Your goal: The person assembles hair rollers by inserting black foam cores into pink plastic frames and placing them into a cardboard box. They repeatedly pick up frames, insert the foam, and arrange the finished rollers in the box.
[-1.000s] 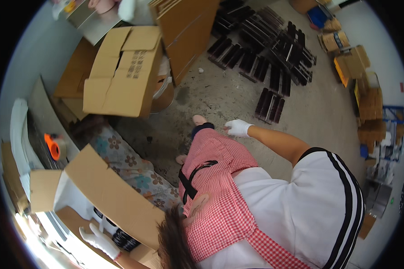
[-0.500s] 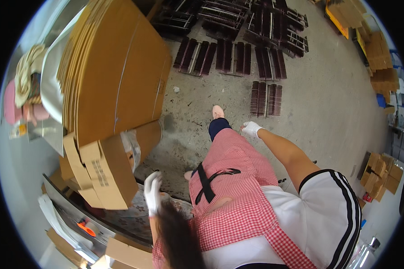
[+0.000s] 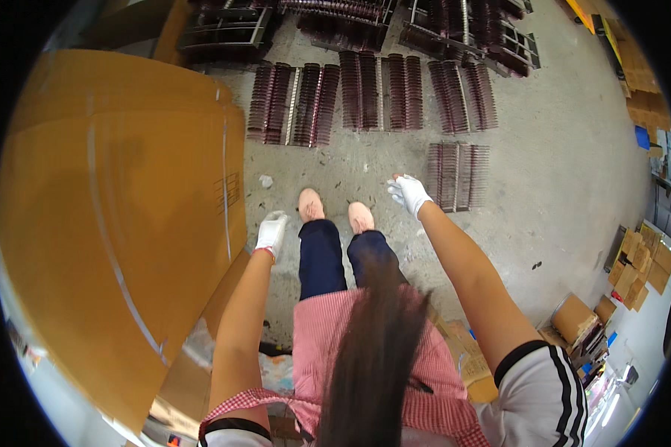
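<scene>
One head-worn fisheye view looks steeply down over both outstretched arms onto the concrete floor (image 3: 559,208) below.

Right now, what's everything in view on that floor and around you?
Flat cardboard stack: one, brown, upright at the left.
Dark slatted racks: many, dark maroon, laid in rows on the floor ahead.
Single rack: one, dark, just beyond the right hand.
Small cardboard boxes: several, brown, far right.
Concrete floor: grey, stained.
Shoes: two, pink.
Left hand: white glove, empty, beside the cardboard edge.
Right hand: white glove, fingers spread, empty.
</scene>
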{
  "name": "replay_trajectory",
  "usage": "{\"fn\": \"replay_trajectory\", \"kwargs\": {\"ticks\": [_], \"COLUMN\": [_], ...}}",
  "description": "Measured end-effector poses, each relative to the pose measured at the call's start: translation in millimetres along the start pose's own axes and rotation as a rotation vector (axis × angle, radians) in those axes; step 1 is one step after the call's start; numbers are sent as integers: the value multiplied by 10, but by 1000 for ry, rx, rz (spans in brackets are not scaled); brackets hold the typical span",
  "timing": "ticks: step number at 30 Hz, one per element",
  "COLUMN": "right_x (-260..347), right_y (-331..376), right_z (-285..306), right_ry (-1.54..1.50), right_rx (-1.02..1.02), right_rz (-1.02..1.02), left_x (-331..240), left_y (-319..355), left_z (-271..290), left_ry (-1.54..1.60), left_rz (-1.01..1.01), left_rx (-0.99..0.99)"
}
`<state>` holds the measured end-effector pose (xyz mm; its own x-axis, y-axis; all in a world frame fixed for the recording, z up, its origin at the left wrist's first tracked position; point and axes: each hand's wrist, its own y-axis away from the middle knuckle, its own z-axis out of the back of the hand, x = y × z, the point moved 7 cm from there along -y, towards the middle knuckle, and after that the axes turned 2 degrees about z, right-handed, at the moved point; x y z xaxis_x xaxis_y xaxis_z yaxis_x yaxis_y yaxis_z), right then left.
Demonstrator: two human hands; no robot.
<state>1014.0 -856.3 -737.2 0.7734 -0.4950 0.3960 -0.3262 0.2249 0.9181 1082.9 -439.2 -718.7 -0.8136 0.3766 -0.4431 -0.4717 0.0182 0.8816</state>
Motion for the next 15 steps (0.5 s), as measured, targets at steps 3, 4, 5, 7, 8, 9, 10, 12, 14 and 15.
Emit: {"fn": "replay_trajectory", "kwargs": {"ticks": [3,4,5,7,8,9,10,12,14,15], "right_x": [-198,-254,-291,-394,-406,-413,-395,-298,-238,-230], "right_y": [-1020,-1367,-1716,-2345,-2616,-2869,-3072,-3413,-3628,-3704], "right_z": [-76,-81,-86,-81,-62,-65,-83,-138,-146,-149], "right_ry": [-181,-190,-215,-252,-264,-342,-389,-451,-544,-556], "right_rx": [-72,-72,-109,-178,-223,-268,-256,-215,-248,-270], "right_rz": [-40,-25,-20,-34,-51,-62,-13,-12,-18,-20], "left_x": [251,290,316,313,303,265,237,129,0,-6], "left_y": [-1373,-1773,-2110,-2633,-2819,-2979,-3109,-3294,-3452,-3510], "left_z": [-116,-178,-183,-311,-378,-469,-546,-622,-700,-727], "left_ry": [-47,-29,10,77,119,235,343,448,438,430], "left_rz": [-29,-49,-17,-2,46,66,101,133,124,168], "left_rx": [-35,-35,-60,-99,-151,-159,-187,-166,-79,-82]}}
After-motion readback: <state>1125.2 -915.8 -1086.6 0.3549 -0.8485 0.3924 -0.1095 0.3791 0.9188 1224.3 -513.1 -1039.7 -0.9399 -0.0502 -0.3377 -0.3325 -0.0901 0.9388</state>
